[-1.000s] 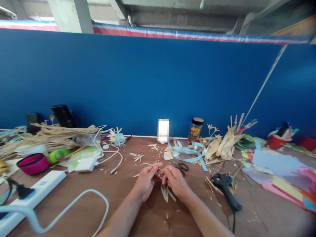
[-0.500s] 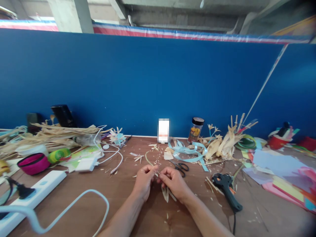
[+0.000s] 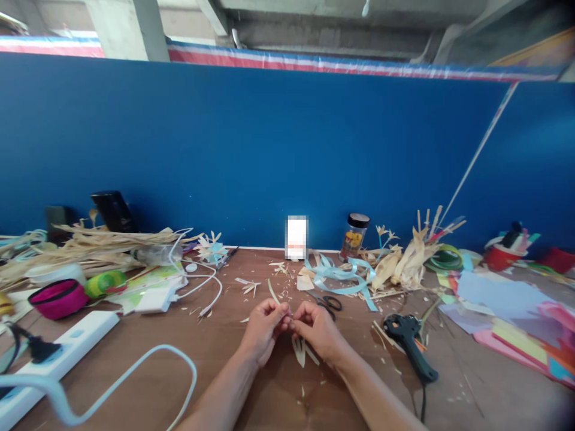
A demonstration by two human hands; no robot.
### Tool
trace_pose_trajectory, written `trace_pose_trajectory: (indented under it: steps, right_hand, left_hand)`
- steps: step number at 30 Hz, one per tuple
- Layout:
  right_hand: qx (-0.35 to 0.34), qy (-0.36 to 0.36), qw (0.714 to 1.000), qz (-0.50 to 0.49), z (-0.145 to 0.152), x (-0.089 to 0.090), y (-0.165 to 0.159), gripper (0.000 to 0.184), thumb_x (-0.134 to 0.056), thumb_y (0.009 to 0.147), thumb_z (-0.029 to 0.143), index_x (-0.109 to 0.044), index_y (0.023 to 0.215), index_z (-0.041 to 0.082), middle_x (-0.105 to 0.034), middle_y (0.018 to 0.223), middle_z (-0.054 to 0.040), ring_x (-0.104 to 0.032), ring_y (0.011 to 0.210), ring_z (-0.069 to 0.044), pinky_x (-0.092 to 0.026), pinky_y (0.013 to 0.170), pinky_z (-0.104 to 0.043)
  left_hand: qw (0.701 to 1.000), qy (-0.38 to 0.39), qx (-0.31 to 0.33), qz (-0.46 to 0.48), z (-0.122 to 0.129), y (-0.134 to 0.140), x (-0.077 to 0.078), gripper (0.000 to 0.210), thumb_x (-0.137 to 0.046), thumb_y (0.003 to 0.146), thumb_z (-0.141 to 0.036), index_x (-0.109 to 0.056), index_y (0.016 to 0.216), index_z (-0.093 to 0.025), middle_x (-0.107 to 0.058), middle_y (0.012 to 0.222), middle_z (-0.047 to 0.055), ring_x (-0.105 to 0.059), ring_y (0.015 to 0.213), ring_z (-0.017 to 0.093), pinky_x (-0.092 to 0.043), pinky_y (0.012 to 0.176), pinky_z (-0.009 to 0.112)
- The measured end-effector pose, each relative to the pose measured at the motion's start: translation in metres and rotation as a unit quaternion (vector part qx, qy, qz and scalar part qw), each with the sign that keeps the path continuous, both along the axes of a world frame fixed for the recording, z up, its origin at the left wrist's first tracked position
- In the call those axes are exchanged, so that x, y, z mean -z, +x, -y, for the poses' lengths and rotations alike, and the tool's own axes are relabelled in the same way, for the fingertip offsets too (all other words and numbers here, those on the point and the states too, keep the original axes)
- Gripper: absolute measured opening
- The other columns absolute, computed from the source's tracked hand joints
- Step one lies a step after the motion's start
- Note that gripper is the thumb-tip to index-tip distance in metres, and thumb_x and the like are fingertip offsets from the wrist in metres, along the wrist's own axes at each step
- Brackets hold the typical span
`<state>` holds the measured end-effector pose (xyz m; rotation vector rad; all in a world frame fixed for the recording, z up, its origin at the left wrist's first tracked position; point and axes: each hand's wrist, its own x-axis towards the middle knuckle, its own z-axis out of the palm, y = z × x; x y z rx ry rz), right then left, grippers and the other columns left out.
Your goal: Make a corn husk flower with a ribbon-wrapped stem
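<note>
My left hand (image 3: 268, 328) is closed in a pinch around a narrow pale green strip (image 3: 273, 292), perhaps corn husk, whose free end sticks up past the fingers. Close beside it, my right hand (image 3: 318, 330) is also closed, thumb and finger pinched together at the left fingertips. What lies between the right fingertips is too small to make out. Beneath the hands, pale pointed husk pieces (image 3: 299, 353) show like petals; whether they are held or lie on the table is unclear. Black-handled scissors (image 3: 331, 304) lie just beyond the right hand.
A black glue gun (image 3: 411, 344) lies on the brown table at right, near coloured paper (image 3: 503, 293). Light blue ribbon (image 3: 344, 275), a jar (image 3: 354, 238) and dried husks (image 3: 399, 266) stand behind. At left are a white power strip (image 3: 72, 341), a cable and a husk pile (image 3: 112, 242).
The strip's free end has gone from a longer leftward curve to a shorter, straighter piece. Both hands stay pinched close together in nearly the same place.
</note>
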<state>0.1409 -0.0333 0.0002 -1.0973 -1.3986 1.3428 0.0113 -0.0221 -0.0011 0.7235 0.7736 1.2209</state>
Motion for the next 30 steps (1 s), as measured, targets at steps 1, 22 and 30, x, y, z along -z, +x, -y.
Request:
trace_pose_trajectory:
  steps: [1, 22, 30]
  right_hand:
    - [-0.008, 0.005, 1.0, 0.004, 0.0003, -0.0004, -0.0003, 0.03, -0.065, 0.063, 0.039, -0.045, 0.065, 0.017, -0.057, 0.054, 0.0027, -0.049, 0.044, -0.008, -0.036, 0.045, -0.018]
    - [-0.069, -0.101, 0.989, -0.084, -0.0005, -0.0049, 0.0088, 0.035, -0.047, 0.076, 0.047, -0.052, 0.073, 0.013, -0.055, 0.052, 0.0013, -0.035, 0.036, -0.002, -0.016, 0.034, -0.013]
    - [-0.112, -0.092, 0.988, -0.055, 0.0033, -0.0026, 0.0086, 0.036, -0.056, 0.071, 0.044, -0.065, 0.078, 0.01, -0.063, 0.073, -0.007, -0.057, 0.06, -0.011, -0.037, 0.048, -0.017]
  left_hand:
    - [1.0, 0.002, 0.0, -0.008, -0.0002, -0.0003, 0.0005, 0.028, -0.07, 0.06, -0.027, -0.046, 0.058, -0.014, -0.056, 0.049, -0.003, -0.046, 0.04, 0.003, -0.037, 0.042, 0.013]
    - [0.995, -0.01, 0.049, 0.081, -0.0039, -0.004, -0.0006, 0.023, -0.065, 0.067, -0.012, -0.062, 0.089, -0.009, -0.062, 0.077, 0.005, -0.057, 0.063, 0.007, -0.048, 0.064, 0.016]
    - [0.998, -0.023, 0.049, 0.02, -0.003, -0.0056, -0.0033, 0.026, -0.065, 0.068, -0.028, -0.064, 0.086, -0.009, -0.041, 0.039, -0.008, -0.03, 0.034, 0.0, -0.028, 0.037, 0.012]
